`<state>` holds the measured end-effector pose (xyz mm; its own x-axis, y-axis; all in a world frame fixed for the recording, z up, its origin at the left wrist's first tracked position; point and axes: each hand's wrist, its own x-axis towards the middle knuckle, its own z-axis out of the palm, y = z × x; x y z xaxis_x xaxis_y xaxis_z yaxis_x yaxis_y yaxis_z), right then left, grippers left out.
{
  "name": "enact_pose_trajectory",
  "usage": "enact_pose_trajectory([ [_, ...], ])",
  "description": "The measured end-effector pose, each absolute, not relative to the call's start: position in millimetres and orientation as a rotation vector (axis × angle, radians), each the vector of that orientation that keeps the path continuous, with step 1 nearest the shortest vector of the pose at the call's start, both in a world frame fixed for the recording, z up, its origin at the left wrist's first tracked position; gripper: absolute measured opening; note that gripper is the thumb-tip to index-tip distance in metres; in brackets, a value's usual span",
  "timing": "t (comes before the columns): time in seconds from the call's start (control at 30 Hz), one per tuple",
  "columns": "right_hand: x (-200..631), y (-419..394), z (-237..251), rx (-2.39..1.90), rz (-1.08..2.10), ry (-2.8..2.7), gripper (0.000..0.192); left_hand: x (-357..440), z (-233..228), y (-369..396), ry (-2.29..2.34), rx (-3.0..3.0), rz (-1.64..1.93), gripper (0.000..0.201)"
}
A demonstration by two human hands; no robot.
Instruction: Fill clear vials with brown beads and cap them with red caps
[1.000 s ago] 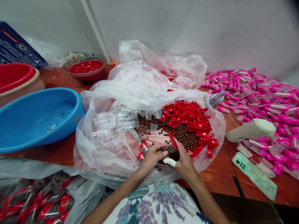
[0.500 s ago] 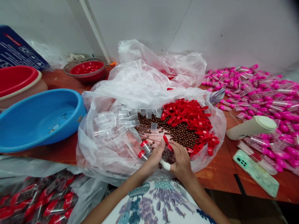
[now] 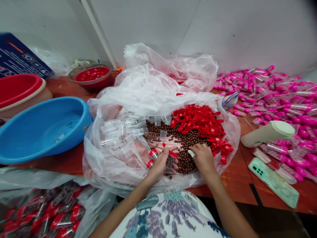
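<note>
My left hand point(image 3: 159, 167) is closed around a small clear tube point(image 3: 170, 161) with a red cap and dark content. Its fingers partly hide the tube. Two more red-capped tubes point(image 3: 151, 158) show beside this hand; whether they are held is unclear. My right hand point(image 3: 203, 159) is low over the loose brown beads point(image 3: 184, 162), palm down and empty as far as I can see, its fingers bent and a little apart. White covering wraps its thumb. Red plastic caps point(image 3: 198, 120) lie heaped just beyond it, and empty clear tubes point(image 3: 114, 129) lie to the left.
A clear plastic sheet point(image 3: 96, 165) spreads under the parts. Left stand a blue basin point(image 3: 44, 132) and a red basin point(image 3: 22, 87). To the right are a phone point(image 3: 273, 181), a pale bottle point(image 3: 267, 134) and pink-capped tubes point(image 3: 267, 89). A bag of filled tubes point(image 3: 44, 208) sits lower left.
My hands have separated. The right one let go of the tube and moved right onto the beads, while the left kept the tube and shifted slightly left.
</note>
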<state>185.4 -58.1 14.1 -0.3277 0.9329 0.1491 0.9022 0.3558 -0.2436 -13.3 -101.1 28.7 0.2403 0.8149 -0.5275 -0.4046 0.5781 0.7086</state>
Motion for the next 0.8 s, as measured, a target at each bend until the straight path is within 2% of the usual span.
enact_pose_trajectory([
  [0.2,177,-59,16,-1.621,0.229,-2.299,0.034,-14,28,-105,1.003,0.484,0.831,0.076],
  [0.43,152,-87,29,-1.298,1.024,-1.669,0.016,-11,25,-107,1.056,0.559,0.84,0.075],
  [0.6,145,-94,25,-1.18,1.041,-1.757,0.017,-7,30,-104,1.039,0.512,0.908,0.074],
  [0.67,144,-96,23,-1.139,0.995,-1.86,0.028,-7,35,-102,1.005,0.454,0.958,0.071],
  [0.8,139,-104,18,-1.142,0.808,-2.04,0.082,-8,41,-99,0.917,0.344,0.988,0.06],
])
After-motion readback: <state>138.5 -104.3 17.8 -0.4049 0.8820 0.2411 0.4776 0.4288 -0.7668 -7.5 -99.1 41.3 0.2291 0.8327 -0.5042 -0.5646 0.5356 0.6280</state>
